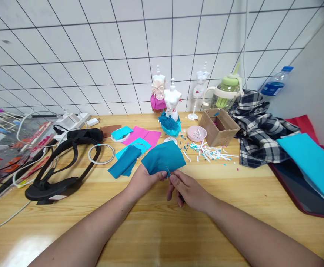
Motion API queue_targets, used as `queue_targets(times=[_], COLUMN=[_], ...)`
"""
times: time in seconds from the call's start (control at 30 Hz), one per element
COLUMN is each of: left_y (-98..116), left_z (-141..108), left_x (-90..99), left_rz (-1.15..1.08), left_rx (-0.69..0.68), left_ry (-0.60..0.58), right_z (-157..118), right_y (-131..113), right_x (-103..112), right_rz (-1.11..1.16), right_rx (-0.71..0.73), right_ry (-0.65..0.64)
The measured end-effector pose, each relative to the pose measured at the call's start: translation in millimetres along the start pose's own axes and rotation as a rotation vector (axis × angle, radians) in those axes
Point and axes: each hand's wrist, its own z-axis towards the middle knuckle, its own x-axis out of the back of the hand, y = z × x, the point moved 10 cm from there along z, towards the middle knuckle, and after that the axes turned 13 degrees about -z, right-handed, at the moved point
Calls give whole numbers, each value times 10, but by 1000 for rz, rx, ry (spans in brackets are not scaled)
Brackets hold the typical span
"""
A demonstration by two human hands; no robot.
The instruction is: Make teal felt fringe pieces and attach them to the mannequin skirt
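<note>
A teal sheet [164,157], thin like crepe paper or cloth, is pinched along its lower edge by my left hand [150,177], thumb on top. My right hand [188,187] is closed around small scissors [168,171]; a thin metal blade shows at the sheet's lower edge, and most of the handle is hidden in the fingers. Just behind the sheet stands a white mini dress form [173,98] wearing a ruffled teal skirt [170,124]. A folded teal piece [125,161] lies left of my left hand, partly over a bright blue sheet [140,142].
White and blue paper scraps [211,151] lie right of the sheet, near a pink dish [196,133] and a cardboard box [219,126]. Two more dress forms stand behind. A black headset strap [67,167], a ring [101,154] and cables lie left; a plaid cloth [257,129] lies right.
</note>
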Motion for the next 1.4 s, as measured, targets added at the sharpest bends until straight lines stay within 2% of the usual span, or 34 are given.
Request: queue_targets(times=[0.1,0.27,0.5,0.6,0.7,1.0,1.2,1.4], left_y=[8,9,-45,-97,-106,-73,-15,3], left_z=[-2,-11,21,37,35,29,26,23], left_x=[-58,-79,9,73,107,77,133,106], left_rz=[0,-16,-74,-131,-91,-37,-53,-54], left_rx=[-26,-16,-42,-32,-20,-28,-82,-83], left_ry=[-51,-59,-51,-22,8,-22,48,46], right_z=[-1,3,13,11,5,-7,-13,-19], right_y=[16,23,18,22,28,-6,-12,-23], right_x=[9,20,54,57,36,13,5,-17], right_rz=[-4,-16,-36,-69,-58,-30,-22,1], right_rx=[-5,-5,2,12,8,7,-7,-7], right_ry=[15,32,58,61,51,52,55,36])
